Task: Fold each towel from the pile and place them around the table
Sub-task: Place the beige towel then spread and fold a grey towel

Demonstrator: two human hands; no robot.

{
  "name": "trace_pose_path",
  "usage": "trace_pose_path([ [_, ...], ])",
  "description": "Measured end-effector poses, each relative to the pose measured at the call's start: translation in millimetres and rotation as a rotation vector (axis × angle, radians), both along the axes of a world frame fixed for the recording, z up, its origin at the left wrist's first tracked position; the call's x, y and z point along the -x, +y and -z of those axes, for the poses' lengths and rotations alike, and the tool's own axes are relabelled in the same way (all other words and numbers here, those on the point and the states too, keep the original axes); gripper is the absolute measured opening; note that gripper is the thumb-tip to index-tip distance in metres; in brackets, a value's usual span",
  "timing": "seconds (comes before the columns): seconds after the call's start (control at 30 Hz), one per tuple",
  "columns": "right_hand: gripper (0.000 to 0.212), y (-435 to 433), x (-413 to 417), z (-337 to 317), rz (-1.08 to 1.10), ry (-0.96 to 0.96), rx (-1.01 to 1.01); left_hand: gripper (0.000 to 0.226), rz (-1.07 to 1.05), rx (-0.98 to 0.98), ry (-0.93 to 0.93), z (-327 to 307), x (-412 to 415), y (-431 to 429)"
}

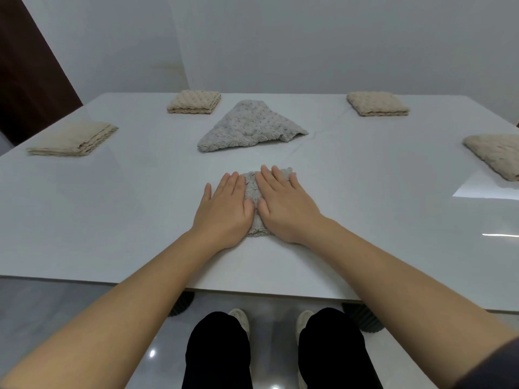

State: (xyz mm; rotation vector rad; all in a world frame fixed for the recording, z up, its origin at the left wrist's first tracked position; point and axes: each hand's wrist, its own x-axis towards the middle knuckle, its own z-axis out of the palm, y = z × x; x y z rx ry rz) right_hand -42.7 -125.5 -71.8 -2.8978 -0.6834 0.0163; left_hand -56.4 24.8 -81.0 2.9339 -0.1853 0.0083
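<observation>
Left hand (222, 210) and right hand (286, 206) press flat, fingers straight, on the folded grey towel (252, 188) near the front edge of the tabletop (112, 220); soft and light, likely best pinched at its corners.

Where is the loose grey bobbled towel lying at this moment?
In the head view the loose grey bobbled towel lies mid-table, beyond the small folded grey towel pressed by the left hand and right hand.

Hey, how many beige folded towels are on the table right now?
4 beige towels: left-edge towel, far-left towel, far-right towel, right-edge towel, partly cut off by the frame. Others may lie offscreen.
</observation>
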Motion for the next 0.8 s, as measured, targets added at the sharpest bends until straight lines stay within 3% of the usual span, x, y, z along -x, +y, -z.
trace_pose_path([
  [0.53,0.059,1.8,2.3,8.1,0.074,-0.064,-0.053,0.060,0.002,-0.161,-0.095,-1.1,3.9,-2.9],
  [0.8,0.059,2.8,3.4,5.4,0.077,-0.065,0.037,0.060,-0.034,-0.271,-0.108,-7.8,9.3,-7.9],
])
